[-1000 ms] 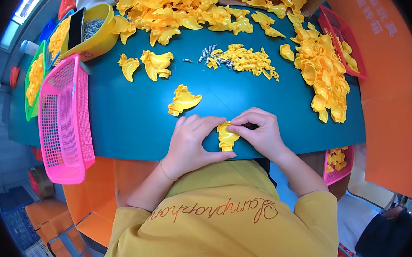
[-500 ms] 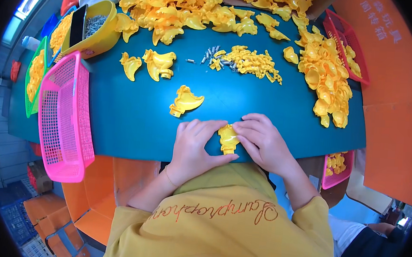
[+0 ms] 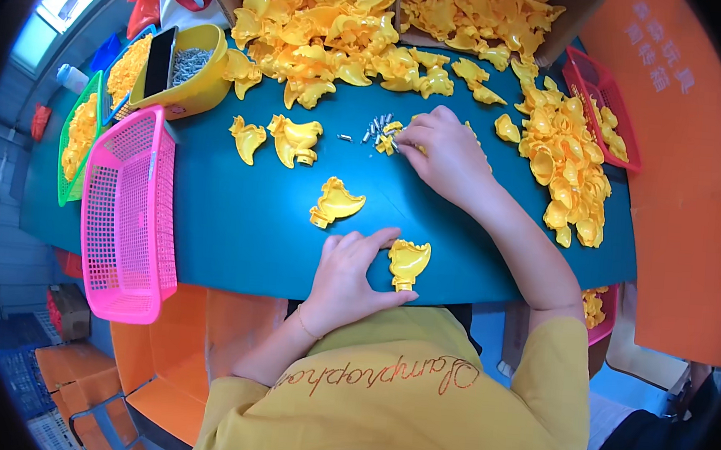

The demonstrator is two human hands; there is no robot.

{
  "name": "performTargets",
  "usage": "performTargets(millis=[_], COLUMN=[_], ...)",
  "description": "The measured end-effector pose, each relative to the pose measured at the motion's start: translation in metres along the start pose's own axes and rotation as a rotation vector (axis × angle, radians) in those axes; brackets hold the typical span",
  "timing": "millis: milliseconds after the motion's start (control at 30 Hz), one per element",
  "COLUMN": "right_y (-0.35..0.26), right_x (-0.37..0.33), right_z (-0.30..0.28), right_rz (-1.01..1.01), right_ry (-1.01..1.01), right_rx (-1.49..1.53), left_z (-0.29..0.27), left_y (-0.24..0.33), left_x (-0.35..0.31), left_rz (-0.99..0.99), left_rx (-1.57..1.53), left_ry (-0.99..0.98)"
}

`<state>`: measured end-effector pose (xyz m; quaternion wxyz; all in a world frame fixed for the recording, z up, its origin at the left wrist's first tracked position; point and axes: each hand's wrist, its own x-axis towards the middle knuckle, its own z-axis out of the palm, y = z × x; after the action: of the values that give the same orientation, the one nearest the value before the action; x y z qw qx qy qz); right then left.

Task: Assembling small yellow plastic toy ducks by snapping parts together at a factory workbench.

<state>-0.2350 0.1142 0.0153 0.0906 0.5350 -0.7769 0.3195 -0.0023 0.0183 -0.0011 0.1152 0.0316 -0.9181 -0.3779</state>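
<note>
Left hand grasps yellow shell (near side). Right hand beside far metal pins; cannot tell if gripping.

Free tabletop between pink basket and 3 loose yellow pieces

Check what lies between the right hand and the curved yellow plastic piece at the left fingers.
Only bare, smooth teal tabletop separates right hand and piece in the head view.

Right hand left the curved yellow plastic shell. It reached the small silver metal cylinders and small yellow plastic pieces.
</note>
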Motion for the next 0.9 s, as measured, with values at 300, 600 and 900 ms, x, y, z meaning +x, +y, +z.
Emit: performTargets(millis=[300,600,900], right_y=[0.005,0.008,-0.011], right_x=[0.002,-0.001,-0.074], right_z=[0.036,0.019,-0.042], right_rz=[0.041,-0.048,0.026], right_ry=[-0.026,-0.023,-0.378], right_rx=[-0.299,-0.200,0.563], left_z=[-0.001,-0.001,-0.004], left_y=[-0.001,-0.006,-0.006], left_x=[0.000,0.003,0.004], left_rz=[0.012,0.004,0.018], left_rx=[0.058,0.050,0.000], left_ry=[-0.010,-0.015,-0.074])
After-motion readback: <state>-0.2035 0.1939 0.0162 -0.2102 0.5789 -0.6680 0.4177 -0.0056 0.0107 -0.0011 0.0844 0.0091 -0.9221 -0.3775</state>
